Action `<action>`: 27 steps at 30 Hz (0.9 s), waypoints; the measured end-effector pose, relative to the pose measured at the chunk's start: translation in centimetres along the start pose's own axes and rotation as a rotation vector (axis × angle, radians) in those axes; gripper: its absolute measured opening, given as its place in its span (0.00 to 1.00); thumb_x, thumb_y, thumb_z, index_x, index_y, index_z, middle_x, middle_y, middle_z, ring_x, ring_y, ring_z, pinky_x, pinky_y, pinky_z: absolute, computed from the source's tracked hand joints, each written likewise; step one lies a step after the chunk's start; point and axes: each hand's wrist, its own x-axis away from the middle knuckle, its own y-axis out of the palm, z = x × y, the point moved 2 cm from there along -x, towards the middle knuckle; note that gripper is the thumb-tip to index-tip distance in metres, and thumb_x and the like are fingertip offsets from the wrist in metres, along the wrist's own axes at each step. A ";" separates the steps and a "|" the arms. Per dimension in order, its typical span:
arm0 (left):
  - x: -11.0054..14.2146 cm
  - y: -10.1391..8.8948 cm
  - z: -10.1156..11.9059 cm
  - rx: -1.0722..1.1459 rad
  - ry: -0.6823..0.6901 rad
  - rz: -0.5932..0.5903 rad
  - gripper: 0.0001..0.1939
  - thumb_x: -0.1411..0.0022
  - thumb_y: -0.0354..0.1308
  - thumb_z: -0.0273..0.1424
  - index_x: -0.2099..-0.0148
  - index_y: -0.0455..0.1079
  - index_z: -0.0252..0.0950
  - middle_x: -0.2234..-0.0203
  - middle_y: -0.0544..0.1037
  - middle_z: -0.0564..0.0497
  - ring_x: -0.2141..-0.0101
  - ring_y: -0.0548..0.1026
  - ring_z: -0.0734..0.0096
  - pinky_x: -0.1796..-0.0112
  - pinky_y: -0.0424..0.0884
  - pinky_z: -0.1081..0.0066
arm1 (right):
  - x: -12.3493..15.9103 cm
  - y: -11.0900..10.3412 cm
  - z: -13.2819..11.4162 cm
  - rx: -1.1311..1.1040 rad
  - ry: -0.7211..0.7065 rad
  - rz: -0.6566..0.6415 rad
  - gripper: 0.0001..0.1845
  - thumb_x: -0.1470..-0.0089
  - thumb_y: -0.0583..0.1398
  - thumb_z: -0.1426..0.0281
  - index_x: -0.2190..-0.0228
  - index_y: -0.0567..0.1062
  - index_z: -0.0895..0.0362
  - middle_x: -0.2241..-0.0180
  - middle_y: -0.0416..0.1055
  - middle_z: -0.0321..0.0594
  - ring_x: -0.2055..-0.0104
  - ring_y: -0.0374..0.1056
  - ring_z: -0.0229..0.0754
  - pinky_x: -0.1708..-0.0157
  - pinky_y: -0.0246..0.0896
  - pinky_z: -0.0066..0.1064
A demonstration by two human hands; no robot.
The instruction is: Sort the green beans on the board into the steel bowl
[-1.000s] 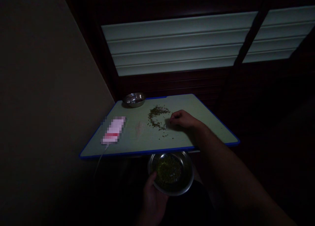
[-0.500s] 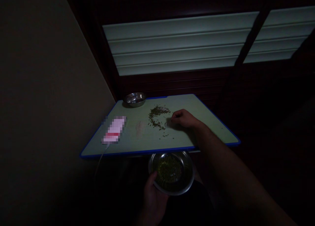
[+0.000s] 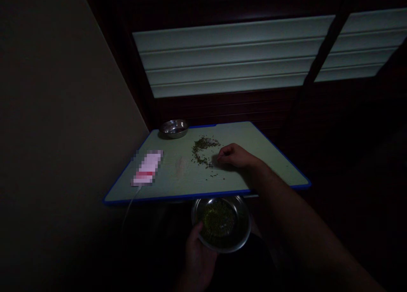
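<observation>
My left hand grips a metal bowl below the front edge of the table, thumb over the rim. Small green beans, which look like mung beans, cover the bowl's bottom. On the pale tabletop, more of these beans lie scattered in a curved patch. Just right of that patch is my right hand, low over the table with its fingers curled together. Whatever those fingertips may hold is hidden in the dim light.
A second metal bowl stands at the table's back left corner. Nearer the left edge lies a blurred-out phone with a white cable hanging off the front. A wall rises on the left, and panelled doors stand behind.
My right hand has shifted slightly left, closer to the scattered beans. My left hand and the bowl in it stay where they were.
</observation>
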 end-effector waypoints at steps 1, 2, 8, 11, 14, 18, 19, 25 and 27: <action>0.0 0.0 0.0 0.001 -0.001 -0.002 0.18 0.36 0.52 0.30 0.46 0.72 0.34 0.67 0.84 0.46 0.61 0.81 0.58 0.49 0.69 0.53 | 0.0 0.2 -0.1 0.001 -0.003 -0.020 0.12 0.65 0.65 0.63 0.78 0.76 0.61 0.79 0.70 0.37 0.77 0.60 0.34 0.75 0.54 0.29; -0.1 -0.1 0.0 0.002 0.002 -0.007 0.18 0.36 0.52 0.30 0.46 0.72 0.34 0.66 0.84 0.46 0.61 0.81 0.59 0.49 0.69 0.53 | 0.0 0.3 -0.2 0.007 -0.006 -0.034 0.12 0.65 0.65 0.64 0.78 0.76 0.61 0.79 0.70 0.37 0.77 0.60 0.34 0.75 0.54 0.29; -0.2 -0.3 -0.1 0.003 0.009 -0.029 0.16 0.36 0.53 0.30 0.48 0.74 0.34 0.65 0.84 0.46 0.60 0.81 0.58 0.49 0.70 0.53 | 0.0 0.3 -0.1 0.036 0.012 0.004 0.10 0.64 0.64 0.65 0.80 0.74 0.60 0.81 0.67 0.35 0.79 0.58 0.33 0.77 0.51 0.28; -0.3 -0.5 -0.1 0.010 -0.006 -0.029 0.15 0.36 0.53 0.30 0.51 0.76 0.33 0.66 0.84 0.45 0.60 0.81 0.58 0.50 0.70 0.54 | -0.2 -0.3 0.3 0.083 0.035 0.075 0.09 0.64 0.63 0.66 0.81 0.73 0.60 0.82 0.66 0.34 0.80 0.57 0.33 0.78 0.51 0.29; -0.3 -0.5 -0.1 0.033 -0.008 -0.031 0.14 0.36 0.53 0.29 0.53 0.77 0.33 0.65 0.84 0.44 0.60 0.81 0.57 0.49 0.70 0.54 | -0.3 -0.9 0.5 0.125 0.042 0.126 0.09 0.63 0.63 0.66 0.81 0.73 0.60 0.82 0.66 0.35 0.80 0.57 0.33 0.77 0.51 0.29; -0.2 -0.3 -0.1 0.051 -0.008 -0.030 0.14 0.37 0.54 0.29 0.52 0.77 0.34 0.65 0.84 0.45 0.59 0.80 0.56 0.49 0.69 0.53 | -0.2 -1.0 0.4 0.140 0.043 0.157 0.10 0.62 0.62 0.65 0.81 0.73 0.60 0.82 0.66 0.36 0.79 0.58 0.34 0.77 0.51 0.29; -0.1 -0.3 -0.1 0.048 -0.006 -0.024 0.15 0.37 0.54 0.29 0.52 0.76 0.34 0.66 0.84 0.45 0.59 0.80 0.57 0.49 0.69 0.53 | -0.2 -1.0 0.4 0.133 0.035 0.155 0.10 0.62 0.62 0.64 0.81 0.73 0.60 0.82 0.66 0.36 0.79 0.58 0.34 0.77 0.51 0.29; -0.1 -0.2 -0.1 0.030 0.000 -0.016 0.15 0.36 0.52 0.29 0.50 0.75 0.34 0.65 0.84 0.45 0.61 0.81 0.58 0.49 0.70 0.54 | -0.2 -0.5 0.3 0.092 0.009 0.096 0.11 0.63 0.63 0.64 0.80 0.73 0.60 0.81 0.66 0.35 0.78 0.58 0.34 0.77 0.52 0.28; -0.1 -0.2 -0.1 0.027 -0.004 -0.011 0.15 0.36 0.52 0.29 0.50 0.75 0.34 0.66 0.84 0.46 0.61 0.81 0.59 0.49 0.70 0.54 | -0.3 -0.6 0.5 0.122 0.012 0.107 0.10 0.63 0.63 0.65 0.80 0.73 0.60 0.81 0.67 0.36 0.78 0.58 0.34 0.77 0.52 0.28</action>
